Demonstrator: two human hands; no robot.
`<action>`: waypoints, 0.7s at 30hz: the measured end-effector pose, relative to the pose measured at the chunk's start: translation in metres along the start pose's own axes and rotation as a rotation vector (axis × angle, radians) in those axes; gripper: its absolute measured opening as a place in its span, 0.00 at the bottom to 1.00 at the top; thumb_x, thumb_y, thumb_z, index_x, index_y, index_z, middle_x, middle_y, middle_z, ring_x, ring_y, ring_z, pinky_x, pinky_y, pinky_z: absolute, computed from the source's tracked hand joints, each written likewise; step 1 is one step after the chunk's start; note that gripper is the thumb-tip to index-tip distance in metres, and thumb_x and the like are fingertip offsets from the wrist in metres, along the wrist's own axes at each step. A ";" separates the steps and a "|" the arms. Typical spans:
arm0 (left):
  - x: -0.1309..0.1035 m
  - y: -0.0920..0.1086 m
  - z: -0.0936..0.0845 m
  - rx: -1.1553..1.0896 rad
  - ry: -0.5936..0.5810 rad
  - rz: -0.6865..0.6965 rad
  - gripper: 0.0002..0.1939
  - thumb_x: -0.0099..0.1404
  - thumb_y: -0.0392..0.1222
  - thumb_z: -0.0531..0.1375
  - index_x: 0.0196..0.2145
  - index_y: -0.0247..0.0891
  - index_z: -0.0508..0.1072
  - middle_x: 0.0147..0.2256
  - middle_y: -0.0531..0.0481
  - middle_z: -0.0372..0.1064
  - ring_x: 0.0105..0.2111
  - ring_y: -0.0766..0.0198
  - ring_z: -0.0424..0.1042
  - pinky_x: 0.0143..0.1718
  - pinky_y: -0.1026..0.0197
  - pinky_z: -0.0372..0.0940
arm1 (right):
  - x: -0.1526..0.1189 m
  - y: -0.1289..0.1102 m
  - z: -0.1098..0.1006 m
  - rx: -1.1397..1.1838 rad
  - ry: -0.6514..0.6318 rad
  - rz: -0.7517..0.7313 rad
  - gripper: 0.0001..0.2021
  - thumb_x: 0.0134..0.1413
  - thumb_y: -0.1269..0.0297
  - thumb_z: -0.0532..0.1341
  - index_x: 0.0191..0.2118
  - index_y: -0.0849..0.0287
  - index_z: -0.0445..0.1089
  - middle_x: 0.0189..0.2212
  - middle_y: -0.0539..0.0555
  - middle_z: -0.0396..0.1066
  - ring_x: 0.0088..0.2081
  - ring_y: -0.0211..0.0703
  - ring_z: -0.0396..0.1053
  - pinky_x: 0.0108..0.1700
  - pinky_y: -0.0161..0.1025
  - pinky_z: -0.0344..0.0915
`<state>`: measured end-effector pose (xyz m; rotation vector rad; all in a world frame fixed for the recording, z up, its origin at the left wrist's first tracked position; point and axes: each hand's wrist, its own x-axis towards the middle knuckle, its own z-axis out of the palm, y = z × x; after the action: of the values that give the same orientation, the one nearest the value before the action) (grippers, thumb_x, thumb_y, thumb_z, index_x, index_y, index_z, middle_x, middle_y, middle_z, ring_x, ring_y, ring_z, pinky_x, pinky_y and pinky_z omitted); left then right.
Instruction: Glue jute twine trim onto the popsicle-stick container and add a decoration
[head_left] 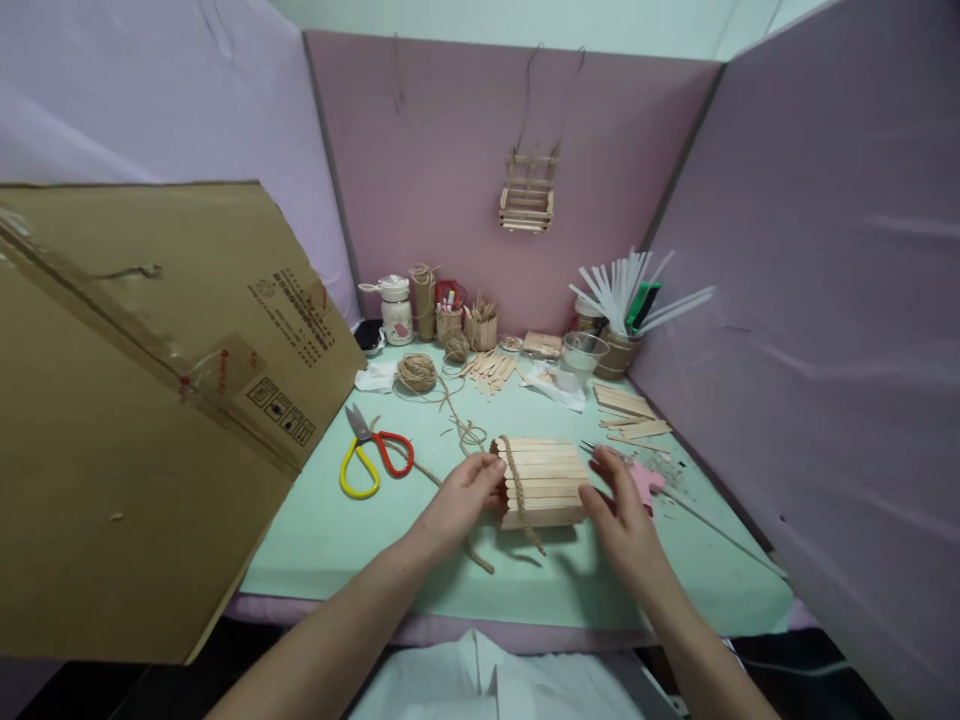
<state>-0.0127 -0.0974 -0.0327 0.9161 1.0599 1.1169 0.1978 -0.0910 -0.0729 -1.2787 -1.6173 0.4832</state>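
Observation:
In front of me is a small box of pale craft sticks [551, 470], lying on its side. A braided twine [517, 485] is wrapped around it near its left end, with a loose tail hanging at the front. My left hand [472, 490] grips the box's left end between thumb and fingers; some fingertips are hidden behind it. At the right end, my right hand [621, 500] has its fingers spread, with the thumb at the box's edge. More twine [480, 562] trails over the table beside my left hand.
Scissors with red and yellow handles [375, 455] lie at left, near a large cardboard box [187, 420]. A twine ball [417, 372] and loose sticks [491, 370] lie farther back. A pink glue gun [646, 482] lies right, below glue sticks [622, 285] in a holder.

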 end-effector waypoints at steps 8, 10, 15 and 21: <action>0.008 0.001 0.017 -0.088 -0.038 -0.011 0.21 0.55 0.55 0.65 0.36 0.34 0.73 0.31 0.49 0.73 0.35 0.61 0.71 0.40 0.61 0.64 | -0.014 -0.006 0.030 0.281 -0.102 0.258 0.33 0.58 0.46 0.54 0.64 0.58 0.50 0.62 0.62 0.58 0.61 0.51 0.59 0.60 0.50 0.60; 0.008 0.004 0.018 -0.037 -0.047 0.049 0.19 0.54 0.52 0.66 0.37 0.35 0.74 0.33 0.48 0.74 0.37 0.60 0.72 0.42 0.61 0.64 | -0.022 -0.012 0.034 0.309 -0.045 0.238 0.35 0.58 0.47 0.54 0.65 0.59 0.47 0.63 0.63 0.55 0.62 0.52 0.57 0.61 0.51 0.58; 0.004 0.008 0.021 0.077 -0.098 0.139 0.17 0.57 0.52 0.63 0.38 0.35 0.75 0.34 0.48 0.75 0.39 0.59 0.72 0.41 0.62 0.64 | -0.034 -0.006 0.044 0.266 0.104 0.107 0.35 0.59 0.51 0.56 0.66 0.58 0.43 0.66 0.64 0.47 0.65 0.56 0.49 0.63 0.56 0.51; 0.000 0.010 0.022 0.084 -0.141 0.187 0.20 0.58 0.56 0.62 0.37 0.34 0.76 0.32 0.47 0.75 0.36 0.59 0.72 0.40 0.61 0.64 | -0.042 0.004 0.051 0.287 0.147 0.130 0.39 0.58 0.51 0.57 0.68 0.57 0.39 0.66 0.65 0.47 0.64 0.58 0.51 0.62 0.58 0.52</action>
<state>0.0064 -0.0960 -0.0180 1.1630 0.9252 1.1494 0.1544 -0.1144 -0.1167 -1.1764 -1.2963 0.6602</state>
